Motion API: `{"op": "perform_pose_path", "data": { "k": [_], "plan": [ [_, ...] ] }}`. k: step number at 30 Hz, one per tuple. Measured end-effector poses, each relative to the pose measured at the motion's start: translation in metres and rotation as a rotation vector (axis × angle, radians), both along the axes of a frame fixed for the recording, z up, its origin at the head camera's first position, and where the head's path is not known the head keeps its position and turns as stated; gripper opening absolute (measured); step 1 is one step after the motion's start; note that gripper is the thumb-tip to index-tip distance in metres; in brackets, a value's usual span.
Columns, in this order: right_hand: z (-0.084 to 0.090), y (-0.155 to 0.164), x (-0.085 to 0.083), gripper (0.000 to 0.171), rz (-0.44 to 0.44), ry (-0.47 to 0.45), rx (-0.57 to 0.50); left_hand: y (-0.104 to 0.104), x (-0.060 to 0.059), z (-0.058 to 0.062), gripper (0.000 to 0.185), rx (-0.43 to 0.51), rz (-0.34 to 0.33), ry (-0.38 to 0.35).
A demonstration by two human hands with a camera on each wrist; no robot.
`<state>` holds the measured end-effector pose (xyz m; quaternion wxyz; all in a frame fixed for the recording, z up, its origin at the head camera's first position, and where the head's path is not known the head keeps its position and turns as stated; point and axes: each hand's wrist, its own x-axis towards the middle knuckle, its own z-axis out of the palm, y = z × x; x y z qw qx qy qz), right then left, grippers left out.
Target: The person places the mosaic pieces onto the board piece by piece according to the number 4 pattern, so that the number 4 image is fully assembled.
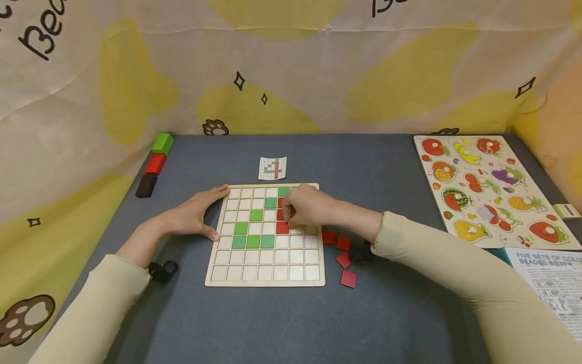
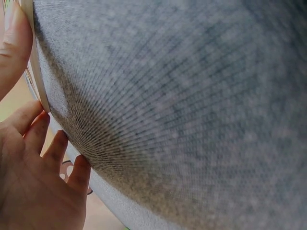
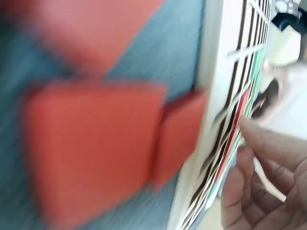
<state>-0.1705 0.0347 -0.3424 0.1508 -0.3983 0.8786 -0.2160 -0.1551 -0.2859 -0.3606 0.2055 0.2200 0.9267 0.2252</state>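
Head view, reading left to right: our left hand [image 1: 195, 215] lies flat with straight fingers against the wooden grid board [image 1: 265, 279] at frame centre, apparently steadying its left edge. Our right hand [image 1: 305, 207] curls downward over the board's upper right, fingertips pinched at a red tile [image 1: 282, 227] in the grid. Spare red tiles [image 1: 343, 254] wait just right of the board.
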Motion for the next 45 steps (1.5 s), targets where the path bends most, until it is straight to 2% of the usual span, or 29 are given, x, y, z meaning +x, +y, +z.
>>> {"op": "perform_pose_path", "data": {
  "k": [7,13,17,22,30,36,41,45],
  "plan": [
    [0.004,0.044,-0.012,0.013,0.011,-0.142,-0.003,-0.002,0.0,0.001,0.118,0.006,-0.001,0.002],
    [0.001,0.067,-0.008,0.019,0.003,-0.239,0.107,-0.004,0.003,0.001,0.118,0.006,0.005,-0.001],
    [0.0,0.068,-0.001,0.018,0.008,-0.239,0.138,-0.004,0.003,0.0,0.118,0.002,0.01,-0.001],
    [0.001,0.066,0.002,0.016,0.027,-0.218,0.116,-0.003,0.003,0.0,0.118,0.002,0.012,-0.003],
    [0.001,0.064,0.007,0.027,0.002,-0.252,0.154,-0.002,0.003,0.001,0.119,0.0,0.006,-0.001],
    [0.005,0.066,0.005,0.019,-0.05,-0.202,0.144,-0.002,0.002,0.0,0.119,0.002,0.004,-0.002],
    [0.001,0.068,0.006,0.029,-0.126,-0.164,0.18,0.0,0.002,-0.001,0.118,0.002,0.005,-0.005],
    [0.0,0.07,0.004,0.027,-0.152,-0.159,0.164,0.0,0.001,-0.001,0.116,0.003,0.007,-0.008]
  ]
}}
